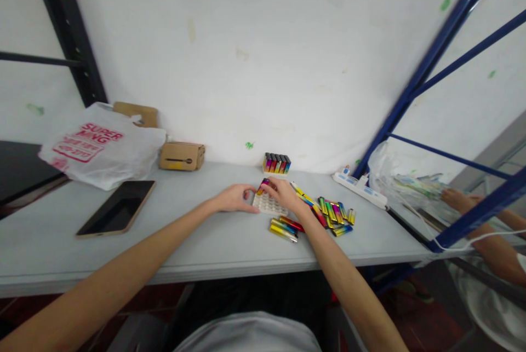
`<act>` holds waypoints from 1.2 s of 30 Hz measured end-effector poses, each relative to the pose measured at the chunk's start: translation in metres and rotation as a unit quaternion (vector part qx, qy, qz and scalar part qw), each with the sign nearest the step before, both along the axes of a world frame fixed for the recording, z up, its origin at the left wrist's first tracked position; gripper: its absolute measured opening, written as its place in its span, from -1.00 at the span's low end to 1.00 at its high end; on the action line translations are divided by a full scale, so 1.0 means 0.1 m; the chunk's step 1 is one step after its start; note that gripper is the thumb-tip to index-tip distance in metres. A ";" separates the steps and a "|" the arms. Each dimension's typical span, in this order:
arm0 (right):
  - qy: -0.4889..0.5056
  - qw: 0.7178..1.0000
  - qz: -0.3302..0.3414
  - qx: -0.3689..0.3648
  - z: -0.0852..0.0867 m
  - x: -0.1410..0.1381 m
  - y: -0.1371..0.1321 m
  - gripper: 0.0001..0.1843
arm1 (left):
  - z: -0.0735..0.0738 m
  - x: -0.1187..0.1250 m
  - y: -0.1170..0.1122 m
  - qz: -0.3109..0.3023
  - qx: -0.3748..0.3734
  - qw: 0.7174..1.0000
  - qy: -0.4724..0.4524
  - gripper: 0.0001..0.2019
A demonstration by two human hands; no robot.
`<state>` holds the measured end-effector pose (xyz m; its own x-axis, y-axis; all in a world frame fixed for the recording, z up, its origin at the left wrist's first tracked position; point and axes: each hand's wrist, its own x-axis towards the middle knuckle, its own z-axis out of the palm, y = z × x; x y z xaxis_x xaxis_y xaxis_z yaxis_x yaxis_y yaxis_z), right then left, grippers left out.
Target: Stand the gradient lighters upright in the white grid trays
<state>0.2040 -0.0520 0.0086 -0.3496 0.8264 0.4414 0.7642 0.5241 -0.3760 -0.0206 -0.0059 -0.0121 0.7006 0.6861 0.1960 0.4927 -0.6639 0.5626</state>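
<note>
A white tray with rows of small pockets [271, 205] lies on the table in front of me. My left hand [238, 198] grips its left edge between thumb and fingers. At the tray's far left corner, my right hand [281, 192] pinches a purple and yellow lighter [262, 185], standing roughly upright in or just over a pocket. Several loose shiny lighters [283, 230] lie just before the tray. A larger pile of multicoloured lighters [335, 212] is to the right, partly behind my right forearm. By the wall stands a block of upright lighters [276, 163] with dark tops.
On the left lie a dark phone or tablet [117, 208], a white plastic bag [104, 146] and a small cardboard box [182, 156]. A power strip [359, 190] sits at the back right. Beyond the blue rack post [405, 103], another person's arms [489, 226] handle clear plastic.
</note>
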 end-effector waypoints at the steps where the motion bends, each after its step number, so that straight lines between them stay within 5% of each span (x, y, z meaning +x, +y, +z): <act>1: -0.003 1.000 0.003 -0.002 -0.01 0.00 0.01 -0.66 | 0.01 0.00 0.00 -0.002 0.003 1.000 0.000 -0.21; 10: 0.006 1.000 -0.010 0.014 0.04 -0.01 0.05 -0.66 | 0.05 0.01 -0.02 -0.005 0.011 1.000 0.015 -0.22; 17: 0.099 0.987 -0.117 0.038 0.39 0.54 -0.48 -0.48 | 0.22 -0.14 0.03 -0.025 -0.101 0.994 -0.032 -0.13; 21: 0.108 0.985 -0.133 0.001 0.44 0.91 -0.67 -0.49 | 0.31 -0.33 0.16 0.022 -0.188 0.975 -0.118 -0.45; 29: 0.061 0.982 -0.178 -0.020 0.34 1.20 -0.58 -0.53 | 0.30 -0.41 0.26 0.203 -0.080 0.970 -0.104 -0.46; 36: -0.065 0.975 -0.210 -0.038 0.05 1.12 -0.31 -0.70 | 0.29 -0.30 0.16 0.212 0.023 0.975 -0.061 -0.29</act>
